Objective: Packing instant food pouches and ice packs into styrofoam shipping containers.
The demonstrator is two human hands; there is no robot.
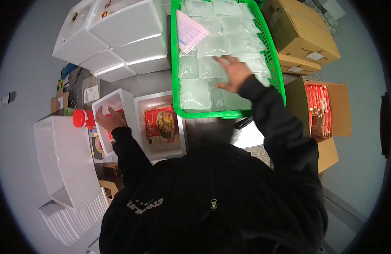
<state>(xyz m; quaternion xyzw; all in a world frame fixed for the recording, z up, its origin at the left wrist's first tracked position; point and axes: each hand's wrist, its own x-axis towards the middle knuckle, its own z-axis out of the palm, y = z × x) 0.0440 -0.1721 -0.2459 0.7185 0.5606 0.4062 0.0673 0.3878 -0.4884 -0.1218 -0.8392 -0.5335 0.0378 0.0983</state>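
My right hand [235, 75], fingers apart, is over the clear, pillow-shaped ice packs [195, 95] that lie in rows in a green plastic crate [175, 67]. Nothing shows in its grasp. At the left, my left hand [111, 120] reaches into a white foam box [128, 106] with its fingers spread. Part of a red packet shows beside that hand, mostly hidden by it. Just right of this box stands a second foam box [157, 149], with a red food packet [155, 122] lying inside. A printed sheet [190, 31] rests on the ice packs.
Stacked white foam boxes [132, 38] stand at the back left. Another foam box [75, 156] and a stack of foam lids [75, 218] are at the left. A red-lidded container [81, 118] sits by my left hand. Cardboard cartons [307, 34] and an opened carton of red packets [318, 106] are at the right.
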